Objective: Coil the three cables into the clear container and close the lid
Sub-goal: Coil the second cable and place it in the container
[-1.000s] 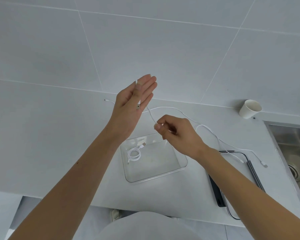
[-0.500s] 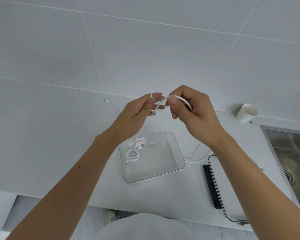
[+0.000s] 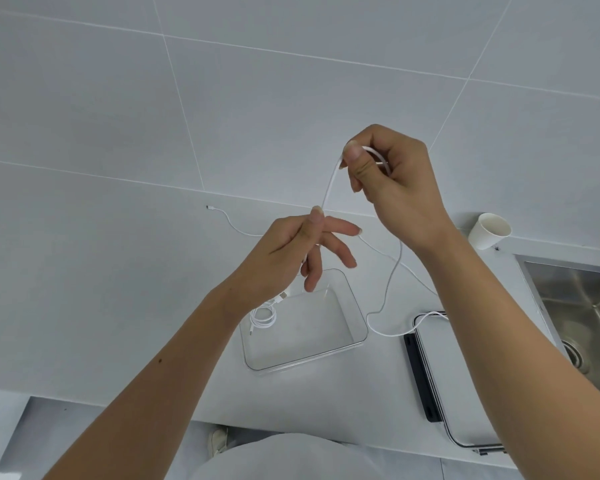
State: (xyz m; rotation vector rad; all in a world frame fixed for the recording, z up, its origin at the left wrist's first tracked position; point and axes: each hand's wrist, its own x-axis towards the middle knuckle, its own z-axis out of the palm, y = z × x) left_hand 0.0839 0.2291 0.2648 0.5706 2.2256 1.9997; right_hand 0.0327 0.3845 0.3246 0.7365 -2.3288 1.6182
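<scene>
My right hand (image 3: 395, 188) is raised above the counter and pinches a small loop of a white cable (image 3: 329, 183) between thumb and fingers. A taut stretch of that cable runs down to my left hand (image 3: 291, 258), which pinches it at the thumb tip with the other fingers spread. The rest hangs from my right hand and trails onto the counter beside the clear container (image 3: 305, 362). A coiled white cable (image 3: 263, 317) lies in the container's left part. Another white cable (image 3: 229, 221) lies stretched on the counter behind my hands.
The container's lid (image 3: 440, 368), with a black edge strip, lies right of the container, partly under my right arm. A white paper cup (image 3: 489, 233) stands at the back right by a steel sink (image 3: 582, 306). The counter's front edge runs close below the container.
My hands have come apart: the right hand rose up and to the right with the loop, and the left hand dropped lower along the cable, stretching a length between them.
</scene>
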